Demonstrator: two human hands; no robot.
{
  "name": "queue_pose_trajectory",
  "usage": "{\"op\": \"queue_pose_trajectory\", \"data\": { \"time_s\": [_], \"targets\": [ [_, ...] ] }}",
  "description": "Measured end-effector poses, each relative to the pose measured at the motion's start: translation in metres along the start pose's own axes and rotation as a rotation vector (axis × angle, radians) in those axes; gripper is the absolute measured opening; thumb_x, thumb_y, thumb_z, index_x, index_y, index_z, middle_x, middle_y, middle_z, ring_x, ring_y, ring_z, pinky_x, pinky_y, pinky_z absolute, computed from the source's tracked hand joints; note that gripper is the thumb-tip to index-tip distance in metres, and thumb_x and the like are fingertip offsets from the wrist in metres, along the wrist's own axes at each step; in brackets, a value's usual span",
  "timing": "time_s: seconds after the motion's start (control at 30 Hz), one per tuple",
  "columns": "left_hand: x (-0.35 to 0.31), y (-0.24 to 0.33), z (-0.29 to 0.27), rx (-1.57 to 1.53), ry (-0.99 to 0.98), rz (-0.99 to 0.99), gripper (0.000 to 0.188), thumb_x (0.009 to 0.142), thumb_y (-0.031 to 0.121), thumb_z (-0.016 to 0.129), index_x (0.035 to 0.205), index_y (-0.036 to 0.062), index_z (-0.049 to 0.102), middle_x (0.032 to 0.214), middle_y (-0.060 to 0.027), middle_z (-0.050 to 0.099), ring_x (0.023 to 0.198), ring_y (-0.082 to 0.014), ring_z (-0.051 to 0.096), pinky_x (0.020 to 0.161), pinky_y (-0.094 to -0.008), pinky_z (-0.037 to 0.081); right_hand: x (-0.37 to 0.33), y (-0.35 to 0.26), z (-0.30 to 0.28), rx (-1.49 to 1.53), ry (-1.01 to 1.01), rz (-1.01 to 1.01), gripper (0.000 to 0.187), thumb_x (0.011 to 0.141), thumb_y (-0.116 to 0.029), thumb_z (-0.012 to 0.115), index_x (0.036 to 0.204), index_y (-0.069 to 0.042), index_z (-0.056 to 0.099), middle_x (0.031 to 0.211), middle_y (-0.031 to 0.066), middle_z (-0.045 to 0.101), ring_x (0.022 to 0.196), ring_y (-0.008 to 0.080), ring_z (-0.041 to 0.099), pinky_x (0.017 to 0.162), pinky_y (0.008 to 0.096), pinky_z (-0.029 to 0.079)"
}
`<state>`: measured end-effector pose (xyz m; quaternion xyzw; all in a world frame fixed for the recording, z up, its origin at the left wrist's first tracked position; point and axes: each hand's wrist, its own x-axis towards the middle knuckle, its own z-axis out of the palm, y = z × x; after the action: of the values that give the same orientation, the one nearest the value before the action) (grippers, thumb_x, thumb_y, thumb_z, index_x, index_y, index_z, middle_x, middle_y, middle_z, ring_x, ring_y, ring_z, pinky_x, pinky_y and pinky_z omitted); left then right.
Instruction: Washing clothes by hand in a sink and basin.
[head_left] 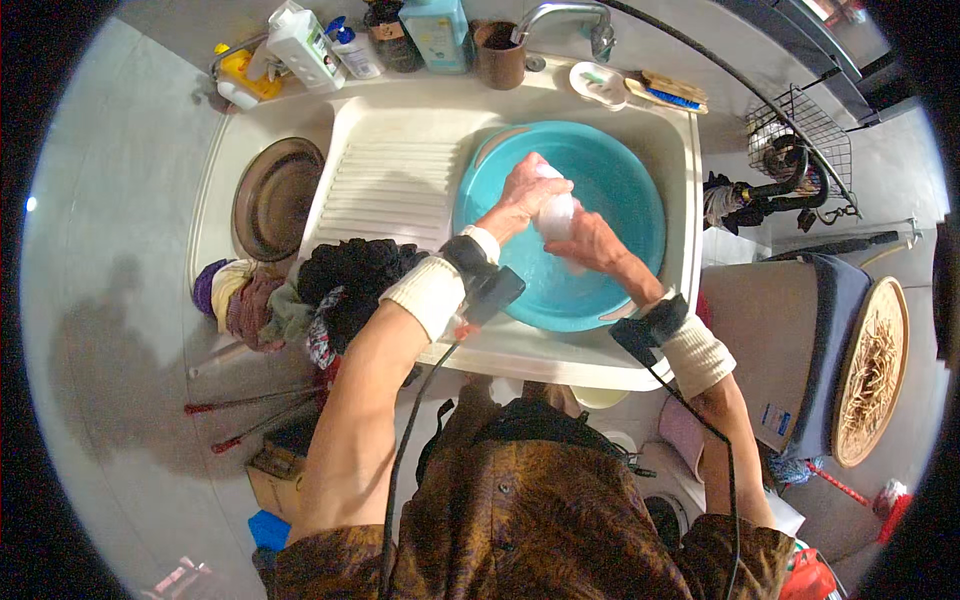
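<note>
Turquoise basin (575,138), head view: pale, cloth-like bundle (555,217) over its water (535,285), left hand (525,190) gripping the upper end, right hand (592,243) the lower, fingers curled around it. Handling looks under way, unfinished; how much remains, cannot tell. Black garments (365,268) lie outside, at the sink's (560,362) front-left edge. Basin rim sits close to the sink's right wall; ribbed slope (390,185) leaves open room at left.

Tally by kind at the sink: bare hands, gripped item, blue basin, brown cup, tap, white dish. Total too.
Left hand and right hand: 2
White item gripped: 1
Blue basin: 1
Brown cup: 1
Tap: 1
White dish: 1
Total: 7
</note>
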<state>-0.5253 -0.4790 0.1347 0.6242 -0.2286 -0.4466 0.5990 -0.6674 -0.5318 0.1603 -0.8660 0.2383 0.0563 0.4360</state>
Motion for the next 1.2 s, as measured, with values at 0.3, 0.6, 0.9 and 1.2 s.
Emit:
{"op": "queue_pose_trajectory", "data": {
  "time_s": [0.3, 0.6, 0.9, 1.2],
  "targets": [
    [-0.033, 0.032, 0.004, 0.217, 0.173, -0.274, 0.039, 0.056, 0.019, 0.071, 0.086, 0.0033, 0.052, 0.087, -0.0147, 0.057, 0.078, -0.0241, 0.057, 0.067, -0.0357, 0.047, 0.009, 0.008, 0.01, -0.594, 0.198, -0.16, 0.058, 0.068, -0.022, 0.067, 0.112, 0.004, 0.04, 0.101, 0.0177, 0.056, 0.087, 0.0302, 0.058, 0.067, 0.0376, 0.05],
    [-0.093, 0.043, 0.032, 0.689, -0.113, 1.028, 0.029, 0.063, 0.007, 0.065, 0.091, 0.0096, 0.058, 0.092, -0.0084, 0.055, 0.088, -0.0279, 0.052, 0.076, -0.0352, 0.045, -0.006, 0.008, 0.017, 1.753, 0.086, 0.043, 0.06, 0.081, -0.057, 0.042, 0.11, -0.004, 0.048, 0.103, 0.0089, 0.056, 0.094, 0.0222, 0.055, 0.078, 0.036, 0.046],
    [-0.076, 0.07, 0.029, -0.68, 0.142, -0.145, 0.029, 0.08, 0.036, 0.058, 0.088, 0.0075, 0.056, 0.085, -0.0041, 0.057, 0.08, -0.0156, 0.057, 0.066, -0.034, 0.047, 0.001, -0.065, -0.029, -0.042, 1.034, -0.371, 0.012, 0.068, -0.021, 0.064, 0.072, -0.012, 0.058, 0.074, 0.0062, 0.052, 0.067, 0.0229, 0.051, 0.055, 0.0312, 0.043],
    [-0.056, 0.07, 0.012, -0.743, -0.617, -0.239, 0.033, 0.089, 0.044, 0.039, 0.087, 0.0132, 0.052, 0.077, 0.001, 0.054, 0.072, -0.01, 0.053, 0.066, -0.0248, 0.044, -0.025, -0.093, -0.047, -0.67, 0.729, -0.949, 0.029, 0.044, -0.019, 0.059, 0.072, -0.013, 0.058, 0.077, 0.0043, 0.048, 0.073, 0.025, 0.048, 0.053, 0.0354, 0.042]
  ]
}}
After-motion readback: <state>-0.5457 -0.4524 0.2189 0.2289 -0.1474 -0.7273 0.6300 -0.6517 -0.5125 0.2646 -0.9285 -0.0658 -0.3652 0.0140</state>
